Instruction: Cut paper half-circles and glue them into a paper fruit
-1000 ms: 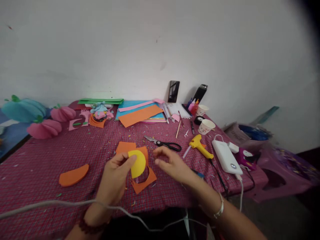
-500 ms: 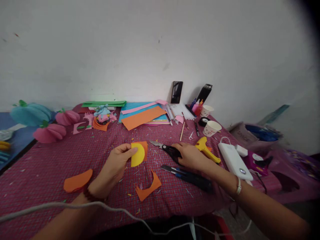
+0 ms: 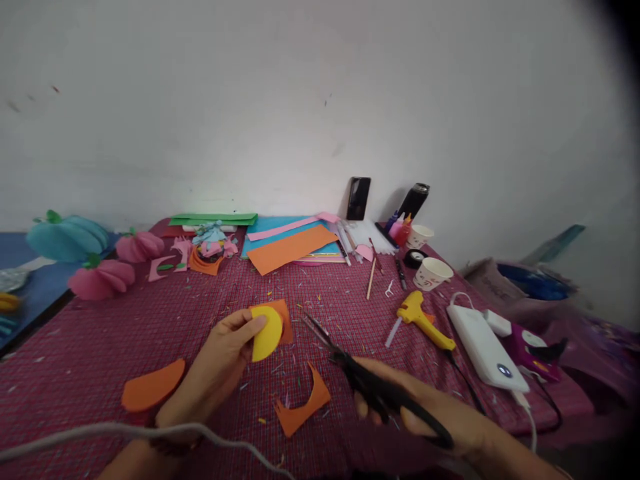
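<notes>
My left hand (image 3: pixel 220 363) pinches a yellow paper circle (image 3: pixel 267 331) together with an orange paper piece (image 3: pixel 285 319) behind it, held a little above the red checked tablecloth (image 3: pixel 100 333). My right hand (image 3: pixel 440 417) grips black-handled scissors (image 3: pixel 360 373), whose blades are slightly apart and point up-left toward the yellow circle, a short gap away. An orange curved offcut (image 3: pixel 303 403) lies on the cloth between my hands.
An orange rounded scrap (image 3: pixel 153 385) lies at left. A yellow glue gun (image 3: pixel 423 317), a white power bank (image 3: pixel 487 347), paper cups (image 3: pixel 433 272), pens and coloured paper sheets (image 3: pixel 290 243) sit farther back. Pink and teal paper flowers (image 3: pixel 100 277) lie far left. A white cable (image 3: pixel 150 433) crosses the front.
My right hand picked up the scissors from the cloth and brought them toward me, blades aimed at the yellow circle. My left hand kept hold of the circle and orange piece.
</notes>
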### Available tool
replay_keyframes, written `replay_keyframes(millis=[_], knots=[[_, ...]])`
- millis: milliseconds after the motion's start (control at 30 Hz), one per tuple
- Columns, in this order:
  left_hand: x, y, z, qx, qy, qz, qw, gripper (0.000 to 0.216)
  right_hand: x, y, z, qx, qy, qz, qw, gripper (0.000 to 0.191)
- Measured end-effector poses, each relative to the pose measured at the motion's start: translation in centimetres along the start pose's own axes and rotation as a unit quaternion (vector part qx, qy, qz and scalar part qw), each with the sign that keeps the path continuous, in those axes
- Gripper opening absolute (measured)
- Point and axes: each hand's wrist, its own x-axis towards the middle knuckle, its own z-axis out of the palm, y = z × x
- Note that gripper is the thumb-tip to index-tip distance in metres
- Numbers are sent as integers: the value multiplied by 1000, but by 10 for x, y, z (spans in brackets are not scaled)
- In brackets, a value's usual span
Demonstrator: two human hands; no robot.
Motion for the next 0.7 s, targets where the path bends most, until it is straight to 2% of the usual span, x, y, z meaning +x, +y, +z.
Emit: replay_keyframes(millis=[100,200,300,500,700], knots=[[-6,3,2,-5,12,5,1000,25,2,9,8,22,-2,17,1000,86],[-13,5,6,-20,20,-7,1000,26,8,6,14,13,2,24,1000,76],[-20,7,13,-26,18,-33,999,25,15,-1,22,13,-2,8,1000,74],[-35,6,30,-12,-3,-75,997,26,26,-7,34,77,-7,-26,997,85],[-40,1,34,-4,-15,-87,996,31,28,-7,40,99,0,-51,994,75]])
